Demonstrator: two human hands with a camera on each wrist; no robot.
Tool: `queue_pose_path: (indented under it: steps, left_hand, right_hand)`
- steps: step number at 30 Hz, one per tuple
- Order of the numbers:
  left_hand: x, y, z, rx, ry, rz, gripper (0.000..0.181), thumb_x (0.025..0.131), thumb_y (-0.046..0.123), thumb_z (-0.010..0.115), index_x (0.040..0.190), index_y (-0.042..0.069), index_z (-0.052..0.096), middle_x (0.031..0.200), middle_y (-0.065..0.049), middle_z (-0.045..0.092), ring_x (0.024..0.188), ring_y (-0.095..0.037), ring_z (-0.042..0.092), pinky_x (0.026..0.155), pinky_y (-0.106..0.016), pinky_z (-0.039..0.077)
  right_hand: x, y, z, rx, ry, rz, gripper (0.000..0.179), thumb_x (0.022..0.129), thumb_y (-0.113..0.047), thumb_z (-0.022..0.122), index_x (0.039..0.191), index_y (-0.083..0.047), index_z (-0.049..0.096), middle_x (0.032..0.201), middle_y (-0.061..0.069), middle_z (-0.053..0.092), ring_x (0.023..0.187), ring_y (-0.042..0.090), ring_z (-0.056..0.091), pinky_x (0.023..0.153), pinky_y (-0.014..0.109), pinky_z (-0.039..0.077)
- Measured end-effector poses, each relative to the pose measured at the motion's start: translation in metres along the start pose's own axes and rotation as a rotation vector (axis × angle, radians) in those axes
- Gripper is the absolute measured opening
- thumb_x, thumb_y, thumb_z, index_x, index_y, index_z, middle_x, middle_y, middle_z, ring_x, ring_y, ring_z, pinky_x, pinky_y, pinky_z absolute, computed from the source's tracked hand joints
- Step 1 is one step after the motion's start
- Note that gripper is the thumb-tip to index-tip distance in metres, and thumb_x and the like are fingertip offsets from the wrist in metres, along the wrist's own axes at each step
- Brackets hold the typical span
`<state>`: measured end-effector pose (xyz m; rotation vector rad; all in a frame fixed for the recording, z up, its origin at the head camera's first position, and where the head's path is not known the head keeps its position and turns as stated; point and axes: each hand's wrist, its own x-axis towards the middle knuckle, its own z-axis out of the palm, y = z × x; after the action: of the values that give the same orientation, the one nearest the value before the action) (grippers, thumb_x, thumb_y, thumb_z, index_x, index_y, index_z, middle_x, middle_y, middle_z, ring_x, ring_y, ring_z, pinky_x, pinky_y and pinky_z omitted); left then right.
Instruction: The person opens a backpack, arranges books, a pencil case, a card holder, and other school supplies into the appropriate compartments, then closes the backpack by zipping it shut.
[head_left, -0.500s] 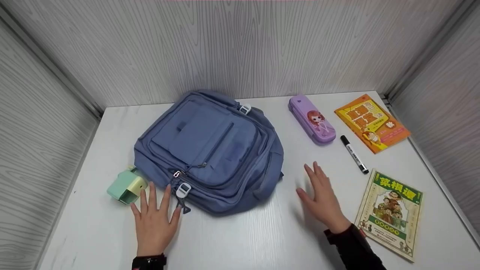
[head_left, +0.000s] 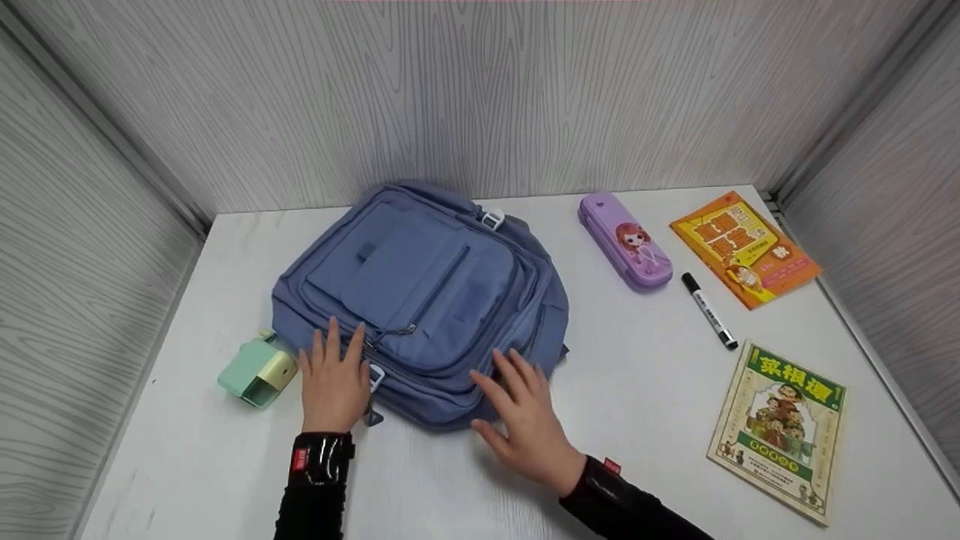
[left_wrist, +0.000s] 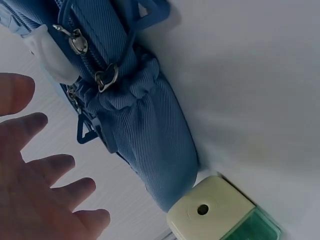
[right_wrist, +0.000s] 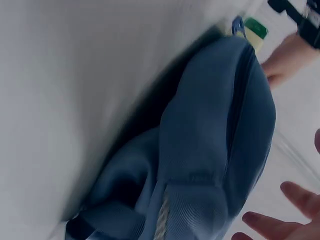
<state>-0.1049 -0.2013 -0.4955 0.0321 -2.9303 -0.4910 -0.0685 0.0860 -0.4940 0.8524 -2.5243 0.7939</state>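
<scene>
A blue backpack lies on the white table with its zipped front pocket facing up. My left hand, fingers spread, is over its lower left edge, by a white strap buckle. Over the lower right edge hovers my right hand, its fingers apart and holding nothing. Just left of the left hand is a green and cream pencil sharpener, set against the bag's corner. In the left wrist view, metal zipper pulls show beside a gathered side pocket.
Right of the bag lies a purple pencil case with a cartoon girl. Farther right are a black-capped marker, an orange book and a green-and-cream book. Grey wood-grain panels stand at the back and both sides.
My right hand has moved left from the table beside the bag to its lower right edge. My left hand has shifted forward and right over the bag's lower left edge.
</scene>
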Motion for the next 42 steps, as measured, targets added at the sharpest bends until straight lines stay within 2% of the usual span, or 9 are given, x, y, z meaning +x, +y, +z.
queue_pose_path:
  steps: [3, 5, 10, 15, 21, 27, 34, 39, 42]
  left_hand:
    - [0.007, 0.000, 0.005, -0.022, -0.029, -0.022, 0.050, 0.098, 0.015, 0.055, 0.147, 0.009, 0.046, 0.159, -0.030, 0.026, 0.143, -0.058, 0.026, 0.113, -0.075, 0.022]
    - [0.008, 0.000, 0.008, -0.036, -0.035, -0.032, 0.048, 0.099, 0.015, 0.054, 0.146, 0.008, 0.049, 0.159, -0.029, 0.027, 0.141, -0.060, 0.028, 0.111, -0.075, 0.026]
    - [0.006, 0.001, 0.010, -0.072, -0.028, -0.024, 0.045, 0.098, 0.013, 0.054, 0.143, 0.006, 0.052, 0.158, -0.030, 0.030, 0.134, -0.062, 0.036, 0.107, -0.072, 0.034]
    - [0.004, 0.007, 0.014, -0.083, -0.033, -0.003, 0.045, 0.099, 0.019, 0.056, 0.142, 0.008, 0.054, 0.154, -0.030, 0.036, 0.130, -0.059, 0.044, 0.100, -0.067, 0.044]
    - [-0.005, 0.024, 0.023, -0.014, 0.040, 0.074, 0.041, 0.096, 0.020, 0.062, 0.136, 0.011, 0.061, 0.142, -0.025, 0.055, 0.116, -0.050, 0.059, 0.089, -0.059, 0.053]
    - [-0.015, 0.050, 0.028, 0.023, 0.090, 0.167, 0.037, 0.091, 0.013, 0.066, 0.127, 0.009, 0.067, 0.127, -0.018, 0.066, 0.100, -0.040, 0.065, 0.083, -0.053, 0.055]
    - [-0.030, 0.080, 0.032, 0.029, 0.030, 0.257, 0.044, 0.086, 0.014, 0.072, 0.128, 0.006, 0.065, 0.126, -0.013, 0.068, 0.101, -0.032, 0.062, 0.084, -0.046, 0.055]
    - [-0.037, 0.094, 0.036, 0.001, -0.008, 0.324, 0.048, 0.082, 0.022, 0.077, 0.126, 0.005, 0.066, 0.125, -0.012, 0.069, 0.105, -0.030, 0.061, 0.087, -0.045, 0.052]
    - [-0.041, 0.096, 0.039, -0.012, -0.002, 0.361, 0.049, 0.080, 0.025, 0.080, 0.124, 0.006, 0.068, 0.121, -0.009, 0.071, 0.104, -0.027, 0.061, 0.085, -0.043, 0.051]
  right_hand:
    - [0.000, -0.004, 0.007, -0.095, -0.078, -0.019, 0.061, 0.086, -0.030, 0.076, 0.142, -0.019, 0.053, 0.154, 0.020, 0.042, 0.140, 0.043, 0.038, 0.103, 0.074, 0.035]
    - [-0.001, -0.002, 0.010, -0.170, -0.087, -0.030, 0.057, 0.085, -0.032, 0.077, 0.138, -0.021, 0.057, 0.153, 0.016, 0.045, 0.140, 0.040, 0.041, 0.104, 0.070, 0.037]
    - [-0.005, 0.010, 0.012, -0.307, -0.021, -0.071, 0.041, 0.081, -0.033, 0.080, 0.118, -0.021, 0.066, 0.141, 0.012, 0.055, 0.134, 0.034, 0.049, 0.103, 0.060, 0.044]
    - [-0.010, 0.028, 0.005, -0.313, 0.017, -0.059, 0.036, 0.080, -0.032, 0.080, 0.110, -0.019, 0.066, 0.136, 0.012, 0.059, 0.132, 0.034, 0.052, 0.103, 0.061, 0.044]
    - [-0.013, 0.055, -0.014, -0.252, 0.022, 0.040, 0.025, 0.083, -0.030, 0.077, 0.099, -0.014, 0.064, 0.133, 0.014, 0.060, 0.131, 0.036, 0.053, 0.102, 0.068, 0.041]
    - [-0.013, 0.085, -0.042, -0.193, -0.028, 0.205, 0.020, 0.087, -0.025, 0.074, 0.093, -0.010, 0.062, 0.137, 0.016, 0.059, 0.135, 0.042, 0.049, 0.108, 0.072, 0.032]
    - [-0.009, 0.116, -0.066, -0.170, -0.062, 0.354, 0.016, 0.089, -0.018, 0.072, 0.090, -0.007, 0.061, 0.143, 0.014, 0.057, 0.139, 0.041, 0.045, 0.112, 0.074, 0.022]
    - [-0.006, 0.133, -0.075, -0.180, -0.077, 0.398, 0.011, 0.091, -0.012, 0.069, 0.091, -0.004, 0.061, 0.147, 0.013, 0.054, 0.141, 0.041, 0.042, 0.113, 0.075, 0.019]
    - [-0.006, 0.138, -0.075, -0.198, -0.070, 0.405, 0.009, 0.092, -0.010, 0.067, 0.092, -0.003, 0.062, 0.148, 0.013, 0.054, 0.142, 0.040, 0.042, 0.115, 0.073, 0.019]
